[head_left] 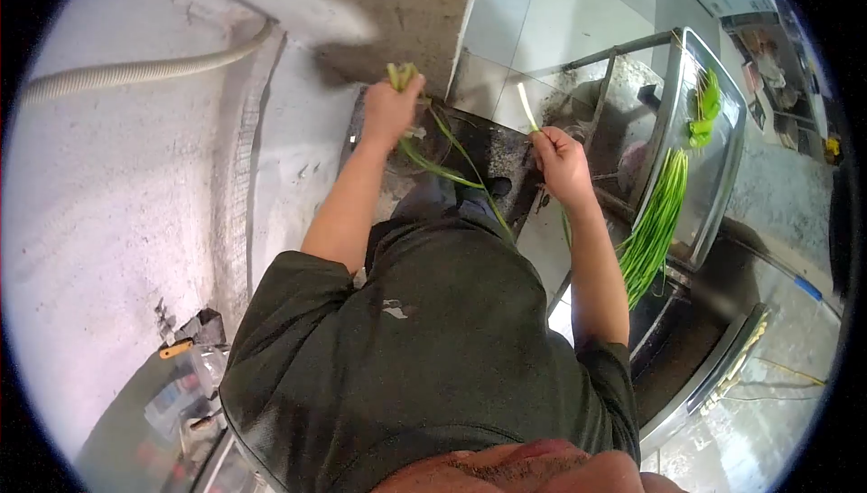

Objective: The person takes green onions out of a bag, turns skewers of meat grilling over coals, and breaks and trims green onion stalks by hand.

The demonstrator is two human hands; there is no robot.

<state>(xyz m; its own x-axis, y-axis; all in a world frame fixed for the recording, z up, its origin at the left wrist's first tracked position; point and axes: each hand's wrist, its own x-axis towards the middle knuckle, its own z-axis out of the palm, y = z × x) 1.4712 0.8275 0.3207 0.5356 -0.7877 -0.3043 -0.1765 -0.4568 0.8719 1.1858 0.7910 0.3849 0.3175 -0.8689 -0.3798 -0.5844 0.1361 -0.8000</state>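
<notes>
My left hand [390, 114] is closed around several pale green stalks, whose cut-looking ends poke up above the fingers. Long green leaves [442, 171] trail down from near this hand toward my legs. My right hand [564, 164], to the right and a little lower, pinches a single green onion [526, 103] with its white end pointing up. Its green part seems to hang below the fist, partly hidden by the forearm. Beside my right forearm, a bundle of long green onions [657, 227] lies over the edge of a metal tray [700, 195].
Broader green leaves [704, 109] with thin roots lie on the tray, which rests on a metal frame [607, 87]. A ribbed hose [163, 69] runs along the wall at left. An orange-handled tool [176, 348] and plastic bags [176, 403] are at lower left.
</notes>
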